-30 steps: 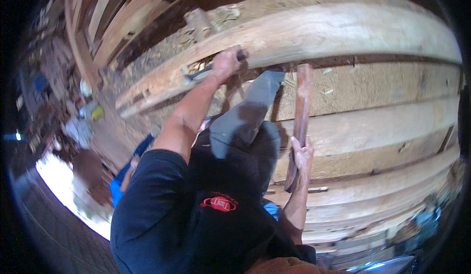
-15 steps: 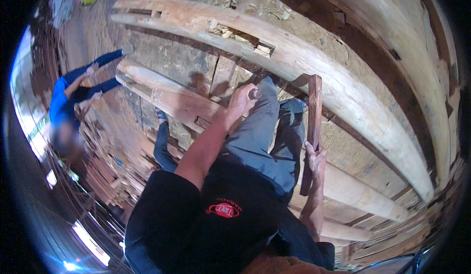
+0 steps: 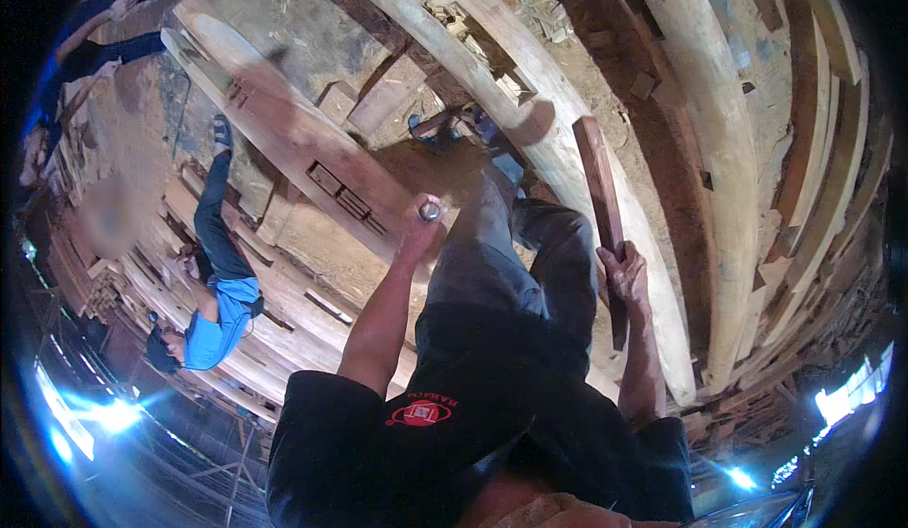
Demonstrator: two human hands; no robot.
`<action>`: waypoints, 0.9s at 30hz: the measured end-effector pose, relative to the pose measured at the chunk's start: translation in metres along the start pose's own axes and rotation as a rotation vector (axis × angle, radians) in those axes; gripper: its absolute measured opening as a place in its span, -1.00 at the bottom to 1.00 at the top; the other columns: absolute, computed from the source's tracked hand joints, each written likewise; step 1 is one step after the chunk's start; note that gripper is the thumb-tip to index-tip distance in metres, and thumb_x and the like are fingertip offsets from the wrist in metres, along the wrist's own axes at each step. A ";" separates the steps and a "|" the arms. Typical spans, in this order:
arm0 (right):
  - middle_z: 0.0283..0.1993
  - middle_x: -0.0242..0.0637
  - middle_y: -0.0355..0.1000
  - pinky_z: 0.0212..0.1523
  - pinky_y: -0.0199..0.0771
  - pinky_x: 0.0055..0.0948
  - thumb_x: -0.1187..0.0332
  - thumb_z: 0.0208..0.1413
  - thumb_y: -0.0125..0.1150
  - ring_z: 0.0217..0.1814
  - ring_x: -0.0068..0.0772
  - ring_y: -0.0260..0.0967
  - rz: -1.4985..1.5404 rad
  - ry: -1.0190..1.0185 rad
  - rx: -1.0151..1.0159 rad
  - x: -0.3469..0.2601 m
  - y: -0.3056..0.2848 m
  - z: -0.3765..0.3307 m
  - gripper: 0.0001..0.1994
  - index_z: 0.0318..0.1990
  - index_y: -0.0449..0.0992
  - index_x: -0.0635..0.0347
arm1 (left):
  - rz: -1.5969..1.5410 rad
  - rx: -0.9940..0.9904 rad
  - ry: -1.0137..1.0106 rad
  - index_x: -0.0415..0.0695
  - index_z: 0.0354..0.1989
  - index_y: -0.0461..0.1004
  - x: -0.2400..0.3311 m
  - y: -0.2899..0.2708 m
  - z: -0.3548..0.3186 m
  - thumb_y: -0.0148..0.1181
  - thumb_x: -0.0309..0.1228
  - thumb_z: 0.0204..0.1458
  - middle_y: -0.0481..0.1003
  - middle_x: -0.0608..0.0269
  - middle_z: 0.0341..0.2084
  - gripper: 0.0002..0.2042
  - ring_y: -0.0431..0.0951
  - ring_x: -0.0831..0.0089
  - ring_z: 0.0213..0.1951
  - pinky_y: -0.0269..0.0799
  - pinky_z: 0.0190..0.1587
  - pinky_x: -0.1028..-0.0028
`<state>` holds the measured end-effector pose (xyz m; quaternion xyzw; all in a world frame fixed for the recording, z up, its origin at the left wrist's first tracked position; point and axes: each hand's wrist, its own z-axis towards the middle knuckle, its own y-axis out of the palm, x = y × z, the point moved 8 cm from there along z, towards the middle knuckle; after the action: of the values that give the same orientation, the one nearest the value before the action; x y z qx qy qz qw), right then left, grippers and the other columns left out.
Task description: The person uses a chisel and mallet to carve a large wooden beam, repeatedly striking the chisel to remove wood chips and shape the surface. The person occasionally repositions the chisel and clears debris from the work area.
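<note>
The reddish-brown, square-edged wooden bar [image 3: 597,169] is in the right hand [image 3: 624,273], gripped below its middle with the fingers wrapped around it; it slants, its far end pointing away from the body and leaning left. The left hand [image 3: 419,235], well apart from it, is folded around a cylindrical tool with a round, shiny grey end [image 3: 430,211]; the remainder of that tool is hidden, so its kind cannot be determined. In the view, the bar crosses in front of a long, pale, tapering wooden beam [image 3: 567,155]; whether the two touch cannot be told. The beam has a long rectangular recess containing light wood chips [image 3: 452,21]. Between the hands are the wearer's grey trousers [image 3: 482,254], and below these a black short-sleeved shirt [image 3: 492,367]. Marking observed: a red oval emblem [image 3: 421,414] on the shirt, with a lighter figure inside and small red lettering along its edge. Beyond the left hand lies a broad reddish-brown plank [image 3: 284,136] with dark-edged rectangular cut-outs. A second thick pale beam [image 3: 724,188] lies to the right. At left, a co-worker in a blue shirt [image 3: 223,325] and dark cap is positioned among timbers; another person's dark-trousered legs [image 3: 142,48] appear at upper left.
</note>
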<state>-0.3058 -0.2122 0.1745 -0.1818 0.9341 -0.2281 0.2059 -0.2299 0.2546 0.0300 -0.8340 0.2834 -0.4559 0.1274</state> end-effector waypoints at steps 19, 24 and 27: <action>0.08 -0.15 0.58 0.21 0.40 -0.30 -0.24 0.29 0.12 0.15 -0.27 0.50 -0.323 -0.308 -0.234 -0.123 -0.078 0.147 -0.25 0.28 0.46 0.33 | -0.242 0.322 -0.051 -0.14 -0.29 0.47 0.077 -0.002 0.077 0.47 -0.45 0.06 0.48 0.31 -0.42 -0.78 0.44 0.50 -0.37 0.43 -0.29 0.43; -0.15 -0.26 0.55 -0.01 0.42 -0.34 -0.10 0.30 0.21 -0.08 -0.42 0.47 -0.370 -0.149 -0.329 -0.119 -0.065 0.233 -0.46 0.10 0.51 0.25 | -0.112 0.422 -0.126 -0.05 -0.17 0.42 0.036 0.009 0.123 0.45 -0.49 0.04 0.49 0.22 -0.39 -0.71 0.50 0.38 -0.33 0.48 -0.24 0.36; -0.53 -0.32 0.44 -0.55 0.42 -0.40 0.04 0.27 0.27 -0.60 -0.45 0.41 -0.217 -0.256 -0.432 -0.113 -0.063 0.272 -0.63 -0.16 0.48 0.22 | 0.179 0.206 -0.447 -0.03 -0.02 0.35 -0.033 0.046 0.168 0.41 -0.40 0.02 0.59 -0.02 -0.31 -0.60 0.61 -0.02 -0.15 0.52 -0.08 0.12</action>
<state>-0.0676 -0.3109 0.0192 -0.3479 0.9025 -0.0194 0.2532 -0.1210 0.2293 -0.1071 -0.8683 0.2729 -0.2735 0.3111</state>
